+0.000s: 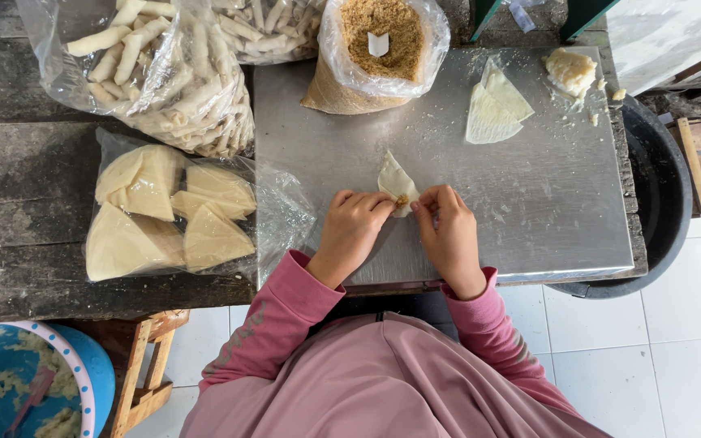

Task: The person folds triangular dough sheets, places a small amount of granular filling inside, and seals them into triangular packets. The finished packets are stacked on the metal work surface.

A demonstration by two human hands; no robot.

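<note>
Both hands, left hand (352, 227) and right hand (448, 231), pinch a filled pastry wrapper (395, 180) mid-roll on the near steel tabletop (545, 195). Far left, a bag of finished rolls (164, 73) sits full; cut wrappers (492, 105) wait far right.

Person seen from above: loose dusty-pink garment covering the shoulders and lap, falling in broad folds. Long pink sleeves of a brighter shade end at the wrists; the left sleeve (273, 312) bears faint lettering along its length. Left hand (352, 227) and right hand (450, 235) bare, without rings.
</note>
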